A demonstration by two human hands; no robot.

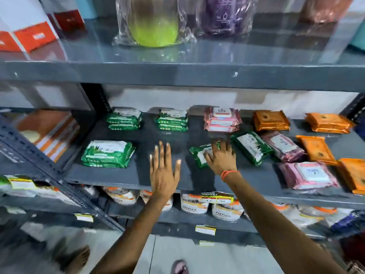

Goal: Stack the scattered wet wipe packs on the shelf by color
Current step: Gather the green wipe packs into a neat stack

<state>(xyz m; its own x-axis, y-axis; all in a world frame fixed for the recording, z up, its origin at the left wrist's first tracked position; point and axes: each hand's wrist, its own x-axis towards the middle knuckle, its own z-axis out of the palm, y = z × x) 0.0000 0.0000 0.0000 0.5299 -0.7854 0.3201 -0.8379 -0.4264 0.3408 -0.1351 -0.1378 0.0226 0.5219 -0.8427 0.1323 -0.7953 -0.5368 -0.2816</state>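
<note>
Your right hand (220, 158) lies palm-down on a single green pack (200, 156) near the middle of the grey shelf (122, 176), fingers spread across its top; whether they have closed around its edges cannot be told, as the hand is blurred. Your left hand (164, 171) hovers flat and fully open over bare shelf just left of that pack, holding nothing.

Stacked stock — three green piles: one at front left (108, 154), two at the back (124, 118) (172, 120). A pink stack (222, 119) stands at the back beside them, and two orange stacks (271, 120) (328, 123) sit further right along the back.

Loose stock lies to the right of your right hand: a tilted green pack (251, 147), a dark pink pack (282, 146) just beside it, a lone orange pack (315, 149), a pink pack at the front edge (308, 176), and an orange pack at the far right edge (353, 175).

An orange band (227, 173) circles your right wrist. Price tags (217, 197) hang on the shelf's front lip, with white pouches (194, 204) on the level below.
</note>
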